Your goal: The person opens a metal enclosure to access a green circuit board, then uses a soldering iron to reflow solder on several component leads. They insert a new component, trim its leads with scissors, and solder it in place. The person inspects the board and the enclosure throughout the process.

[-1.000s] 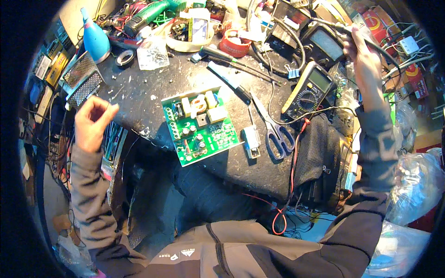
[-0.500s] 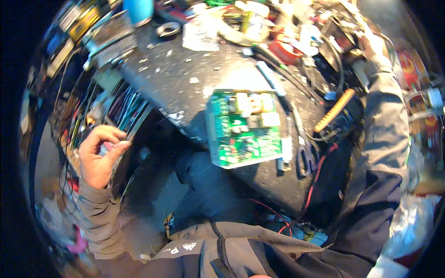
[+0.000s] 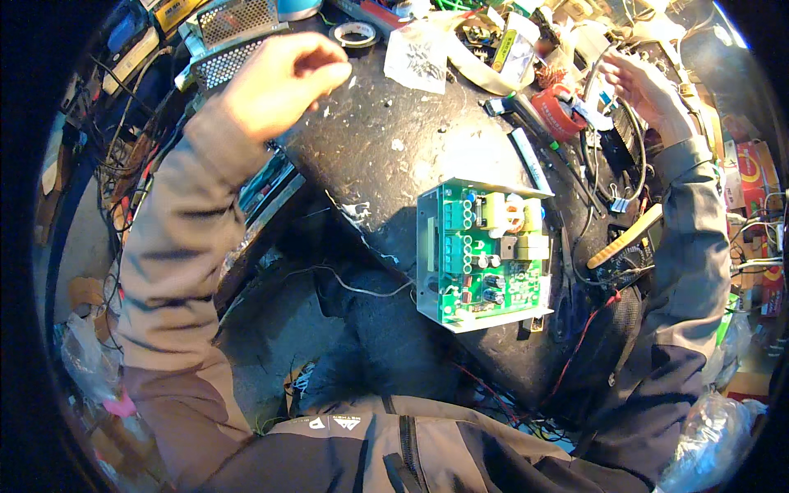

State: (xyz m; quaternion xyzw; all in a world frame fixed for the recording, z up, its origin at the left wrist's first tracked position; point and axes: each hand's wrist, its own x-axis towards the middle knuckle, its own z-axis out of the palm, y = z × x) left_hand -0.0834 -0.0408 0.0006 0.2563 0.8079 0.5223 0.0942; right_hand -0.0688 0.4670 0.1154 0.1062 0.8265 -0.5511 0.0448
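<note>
In the head view, the left hand [image 3: 279,90] is raised beside a silver perforated metal case [image 3: 234,67], thumb and fingers curled inward; I cannot tell if they pinch anything. Well apart, the right hand [image 3: 653,94] angles inward, fingers loosely bent, its hold unclear. Between them, nearer the body, sits a green rectangular circuit board [image 3: 514,283].

We log the circuit board [image 3: 483,246] green, some components [image 3: 494,211] yellow, others black. Beyond it, a red roll [image 3: 557,113]; beyond and left, a silver grille [image 3: 237,23] patterned with rowed holes; beneath it, black worktop [image 3: 362,140] flecked white.
</note>
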